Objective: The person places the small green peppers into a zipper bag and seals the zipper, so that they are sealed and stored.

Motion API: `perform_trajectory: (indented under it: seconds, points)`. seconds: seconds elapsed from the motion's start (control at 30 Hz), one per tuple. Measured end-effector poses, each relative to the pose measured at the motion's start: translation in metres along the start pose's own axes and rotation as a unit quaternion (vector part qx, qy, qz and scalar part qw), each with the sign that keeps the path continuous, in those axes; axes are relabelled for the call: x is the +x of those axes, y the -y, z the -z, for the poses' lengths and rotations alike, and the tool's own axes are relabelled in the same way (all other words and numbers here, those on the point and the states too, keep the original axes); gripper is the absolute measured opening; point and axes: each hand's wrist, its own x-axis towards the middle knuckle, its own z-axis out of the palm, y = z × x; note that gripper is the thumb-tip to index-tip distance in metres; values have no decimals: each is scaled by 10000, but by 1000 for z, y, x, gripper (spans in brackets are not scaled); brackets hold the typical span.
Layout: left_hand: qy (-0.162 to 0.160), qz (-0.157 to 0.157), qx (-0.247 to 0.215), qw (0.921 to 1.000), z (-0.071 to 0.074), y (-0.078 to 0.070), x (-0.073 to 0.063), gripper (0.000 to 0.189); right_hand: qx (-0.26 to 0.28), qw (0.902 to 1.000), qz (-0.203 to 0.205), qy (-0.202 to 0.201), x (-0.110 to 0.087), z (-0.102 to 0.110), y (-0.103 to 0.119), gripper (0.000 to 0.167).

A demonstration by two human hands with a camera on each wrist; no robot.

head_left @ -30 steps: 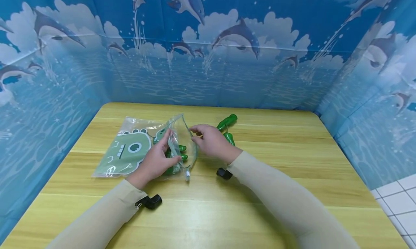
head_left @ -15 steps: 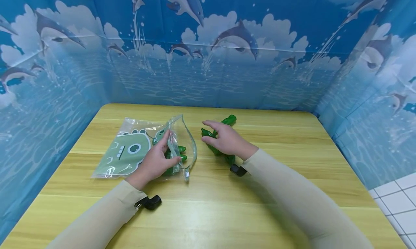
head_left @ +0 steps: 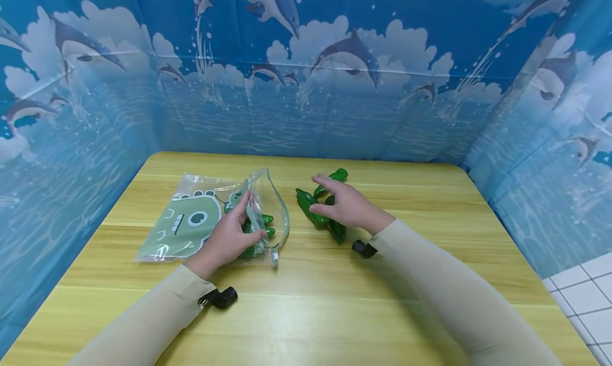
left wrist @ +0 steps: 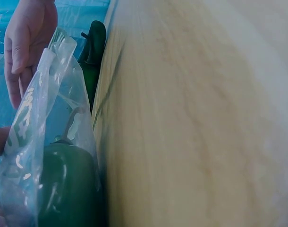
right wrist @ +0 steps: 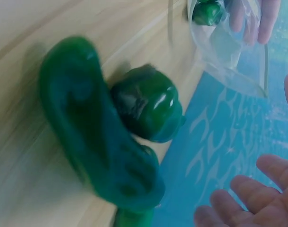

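Observation:
A clear zip bag (head_left: 193,222) with a green cartoon monster print lies on the left of the table. My left hand (head_left: 227,244) holds its upper layer by the mouth, thumb and index finger spread, and the mouth gapes to the right. Green peppers (head_left: 268,219) show inside the bag; one pepper (left wrist: 68,184) fills the lower left of the left wrist view. Right of the mouth lie three loose green peppers (head_left: 309,206). Over them hovers my right hand (head_left: 351,204), fingers spread and holding nothing. A long pepper (right wrist: 82,118) is large in the right wrist view, beside another pepper (right wrist: 148,101).
The wooden table (head_left: 296,307) carries the bag and peppers. A blue dolphin-print curtain (head_left: 306,116) encloses its back and sides. A plastic zip slider (head_left: 274,257) sits at the near corner of the bag's mouth. White tiles (head_left: 588,291) show at the far right.
My right hand has moved from the bag's mouth to the right, leaving a pepper beside the others. More of the loose peppers now shows. The left hand and bag have stayed put.

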Motion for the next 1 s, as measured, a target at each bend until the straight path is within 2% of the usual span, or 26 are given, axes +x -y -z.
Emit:
perform_trajectory:
  seconds: [0.53, 1.0]
  points:
    - [21, 75, 87, 9999, 2, -3, 0, 112, -96, 9994, -222, 253, -7, 9, -27, 93]
    - [13, 26, 111, 9999, 1, -2, 0, 112, 9, 9985, -350, 412, -9, 4, -47, 96]
